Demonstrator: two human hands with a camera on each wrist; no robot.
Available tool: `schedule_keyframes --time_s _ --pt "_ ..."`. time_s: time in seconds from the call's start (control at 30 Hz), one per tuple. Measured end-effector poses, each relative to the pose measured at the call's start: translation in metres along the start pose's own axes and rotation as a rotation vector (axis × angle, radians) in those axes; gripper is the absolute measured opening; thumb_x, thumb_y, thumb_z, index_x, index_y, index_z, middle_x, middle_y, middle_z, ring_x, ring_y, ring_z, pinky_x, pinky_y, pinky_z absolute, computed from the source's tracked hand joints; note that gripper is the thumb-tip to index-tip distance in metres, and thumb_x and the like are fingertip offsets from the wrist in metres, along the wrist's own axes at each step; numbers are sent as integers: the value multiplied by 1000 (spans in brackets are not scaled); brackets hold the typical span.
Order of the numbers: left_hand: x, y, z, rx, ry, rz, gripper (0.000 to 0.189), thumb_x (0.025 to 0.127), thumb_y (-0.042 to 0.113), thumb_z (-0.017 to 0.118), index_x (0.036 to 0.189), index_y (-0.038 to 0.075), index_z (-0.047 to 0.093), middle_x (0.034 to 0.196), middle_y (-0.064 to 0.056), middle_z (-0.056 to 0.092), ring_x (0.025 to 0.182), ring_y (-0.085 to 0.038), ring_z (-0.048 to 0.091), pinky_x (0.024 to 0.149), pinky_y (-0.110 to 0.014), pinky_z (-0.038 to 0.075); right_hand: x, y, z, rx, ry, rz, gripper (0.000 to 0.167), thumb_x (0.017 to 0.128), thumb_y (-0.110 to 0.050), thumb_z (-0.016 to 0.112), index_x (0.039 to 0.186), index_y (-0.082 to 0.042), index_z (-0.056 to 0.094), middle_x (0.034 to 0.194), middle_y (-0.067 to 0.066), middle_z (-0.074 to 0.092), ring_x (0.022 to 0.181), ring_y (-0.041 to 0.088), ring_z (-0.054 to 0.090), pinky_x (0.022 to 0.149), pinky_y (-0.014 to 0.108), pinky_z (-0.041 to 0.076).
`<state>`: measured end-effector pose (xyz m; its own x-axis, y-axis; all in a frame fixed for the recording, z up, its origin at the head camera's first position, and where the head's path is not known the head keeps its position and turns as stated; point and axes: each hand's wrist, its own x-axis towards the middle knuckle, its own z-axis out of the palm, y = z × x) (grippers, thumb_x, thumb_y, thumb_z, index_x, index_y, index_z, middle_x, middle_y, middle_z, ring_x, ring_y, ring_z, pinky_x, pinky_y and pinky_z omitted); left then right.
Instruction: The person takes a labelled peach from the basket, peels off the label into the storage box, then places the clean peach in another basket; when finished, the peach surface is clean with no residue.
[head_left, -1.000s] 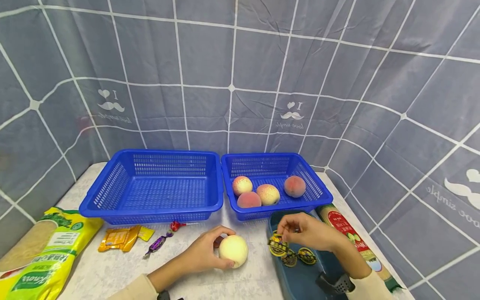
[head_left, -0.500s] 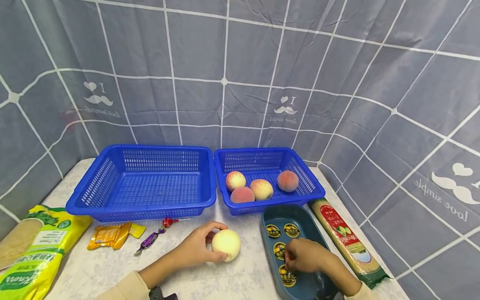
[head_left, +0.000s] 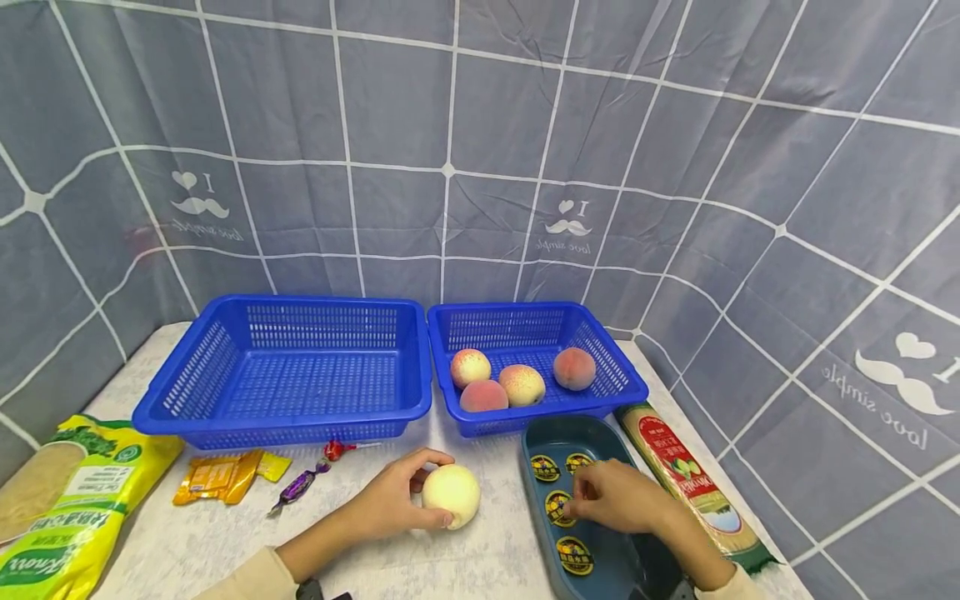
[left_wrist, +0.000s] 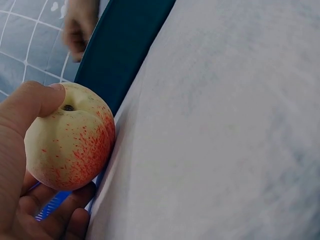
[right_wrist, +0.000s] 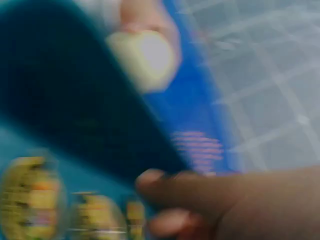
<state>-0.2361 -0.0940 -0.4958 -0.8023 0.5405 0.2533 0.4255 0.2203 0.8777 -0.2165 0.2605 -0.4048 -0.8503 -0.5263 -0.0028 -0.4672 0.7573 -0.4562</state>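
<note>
My left hand (head_left: 401,500) grips a pale yellow peach (head_left: 451,497) over the table, in front of the two baskets. The left wrist view shows red speckles on the peach (left_wrist: 72,145), with the thumb beside its stem hollow and fingers beneath. My right hand (head_left: 622,498) is over a dark teal tray (head_left: 611,554), fingers bent. Round black-and-gold stickers (head_left: 574,556) lie in the tray, one right at the right fingertips. In the blurred right wrist view the stickers (right_wrist: 32,200) have clear film round them; I cannot tell whether the right fingers pinch one.
A large blue basket (head_left: 285,421) stands at the back left. Beside it a smaller blue basket (head_left: 510,310) holds several peaches (head_left: 522,385). Orange packets (head_left: 217,477), a purple-wrapped candy (head_left: 296,490) and a red lollipop (head_left: 335,450) lie left, near a yellow bag (head_left: 97,500). A long noodle pack (head_left: 693,483) flanks the tray.
The right hand has lowered the stickers it held over the tray; they now lie flat inside, and the hand has moved slightly toward the back. The left hand keeps hold of the peach.
</note>
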Motion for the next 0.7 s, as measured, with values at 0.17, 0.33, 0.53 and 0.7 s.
schedule_keyframes --time_s 0.17,0.33,0.53,0.7 --pt "1 0 0 -8 -11 0 62 77 24 89 130 11 60 117 -10 63 94 -16 65 81 -31 56 17 27 -45 99 407 -181 18 93 -6 73 110 -6 67 85 -2 63 73 12 60 60 28 51" --pt "1 1 -2 -13 -12 14 62 77 23 89 130 13 59 119 -10 62 96 -17 66 82 -31 56 34 77 -80 48 524 -19 56 93 -12 74 141 4 50 134 26 54 126 44 48 101 62 40" --pt "0 5 -3 -86 -39 1 59 78 19 89 129 12 59 119 -14 62 95 -17 68 80 -30 57 39 126 -78 126 355 157 73 94 -24 73 148 10 37 148 37 36 136 57 31 107 72 25" --pt "10 24 -11 -159 -27 24 56 81 16 86 130 8 58 118 -16 61 94 -21 69 81 -35 58 39 141 -67 214 358 164 66 97 -23 70 147 8 41 149 33 38 133 55 37 106 70 32"
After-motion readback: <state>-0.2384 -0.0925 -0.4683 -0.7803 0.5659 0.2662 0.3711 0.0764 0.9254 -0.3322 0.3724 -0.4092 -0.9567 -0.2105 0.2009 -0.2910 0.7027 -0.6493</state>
